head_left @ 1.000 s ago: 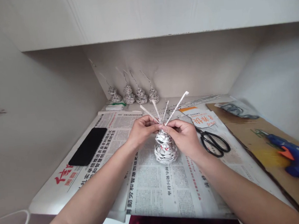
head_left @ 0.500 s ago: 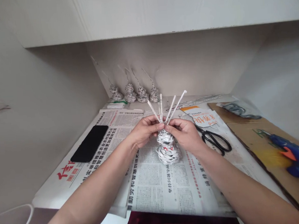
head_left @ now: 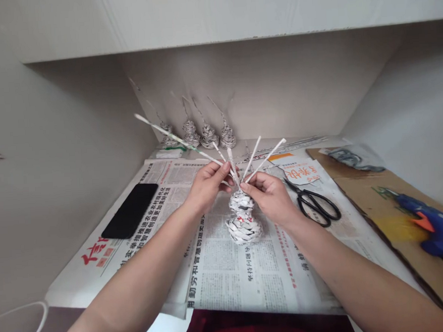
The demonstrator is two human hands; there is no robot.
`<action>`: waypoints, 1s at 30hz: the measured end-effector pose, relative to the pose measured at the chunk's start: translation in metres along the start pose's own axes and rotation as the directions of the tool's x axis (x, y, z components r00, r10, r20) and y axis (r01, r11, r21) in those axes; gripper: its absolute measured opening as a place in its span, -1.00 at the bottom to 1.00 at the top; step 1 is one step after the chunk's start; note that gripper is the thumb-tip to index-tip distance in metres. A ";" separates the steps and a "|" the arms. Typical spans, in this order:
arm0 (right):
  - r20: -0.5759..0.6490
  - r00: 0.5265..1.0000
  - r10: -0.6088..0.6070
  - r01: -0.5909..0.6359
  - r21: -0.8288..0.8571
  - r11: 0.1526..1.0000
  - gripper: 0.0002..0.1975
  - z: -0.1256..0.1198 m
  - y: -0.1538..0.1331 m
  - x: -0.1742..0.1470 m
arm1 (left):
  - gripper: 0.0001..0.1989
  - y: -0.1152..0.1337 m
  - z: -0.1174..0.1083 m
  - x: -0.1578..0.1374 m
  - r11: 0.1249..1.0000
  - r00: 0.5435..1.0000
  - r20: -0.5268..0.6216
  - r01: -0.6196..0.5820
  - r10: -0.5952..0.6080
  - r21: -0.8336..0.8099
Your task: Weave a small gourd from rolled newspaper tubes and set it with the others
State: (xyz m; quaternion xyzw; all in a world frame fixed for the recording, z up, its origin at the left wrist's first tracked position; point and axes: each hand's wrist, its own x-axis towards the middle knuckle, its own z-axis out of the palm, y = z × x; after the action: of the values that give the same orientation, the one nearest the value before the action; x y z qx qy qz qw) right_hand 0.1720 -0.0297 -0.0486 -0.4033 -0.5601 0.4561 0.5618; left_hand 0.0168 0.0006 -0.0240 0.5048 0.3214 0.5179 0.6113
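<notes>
A gourd-shaped weave of rolled newspaper (head_left: 244, 228) hangs upright from my fingers over the newspaper sheets, with several short paper sticks fanning out of its narrow top. My left hand (head_left: 212, 183) is closed, thumb and fingers pinching a long paper strip (head_left: 177, 138) that slants up to the left from the gourd's top. With thumb and forefinger, my right hand (head_left: 268, 193) grips the neck of the woven gourd where the sticks spread. The fingertips partly hide the top rim.
Several finished woven gourds (head_left: 209, 135) stand along the back wall. A black phone (head_left: 129, 211) lies left on newspaper (head_left: 230, 287). Black scissors (head_left: 317, 205) lie right, near a blue glue gun (head_left: 434, 222) on cardboard (head_left: 360, 191). A shelf (head_left: 233, 13) overhangs the back.
My left hand has risen slightly and shifted left, and a long paper strip now stretches out from it. The woven gourd has moved a little left in my right hand.
</notes>
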 end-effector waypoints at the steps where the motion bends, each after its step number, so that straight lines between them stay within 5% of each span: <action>1: -0.006 1.000 0.003 -0.003 -0.006 1.000 -0.83 0.000 0.000 0.000 | -0.64 0.000 0.001 0.000 0.999 0.999 -0.018 -0.039 0.039 0.018; 8: -0.034 0.999 0.004 -0.005 -0.020 1.000 -0.82 0.001 0.002 -0.002 | -0.62 0.001 0.004 0.000 0.992 0.996 -0.074 0.047 -0.056 -0.117; 11: -0.041 0.999 0.004 -0.004 -0.003 1.000 -0.83 0.001 0.003 -0.001 | -0.63 0.003 0.000 0.001 0.982 0.993 0.004 0.114 -0.115 -0.149; 15: -0.023 0.999 0.022 -0.021 0.045 0.999 -0.85 0.000 0.005 0.000 | -0.66 0.000 -0.004 0.001 0.984 0.980 0.112 0.169 -0.162 -0.059; 24: -0.027 0.999 0.035 -0.034 0.048 0.998 -0.84 0.001 0.010 0.000 | -0.70 -0.005 -0.002 0.001 0.986 0.992 0.038 0.112 -0.117 0.123; 30: -0.108 0.994 -0.010 -0.001 -0.099 0.995 -0.82 0.002 0.005 -0.002 | -0.69 -0.007 0.002 -0.002 0.981 0.996 0.048 0.066 -0.076 0.184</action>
State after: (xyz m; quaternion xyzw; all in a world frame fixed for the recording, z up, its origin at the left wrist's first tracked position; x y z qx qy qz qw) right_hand 0.1697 -0.0301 -0.0537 -0.4535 -0.5514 0.4041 0.5718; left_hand 0.0203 -0.0016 -0.0305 0.5610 0.3684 0.4500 0.5891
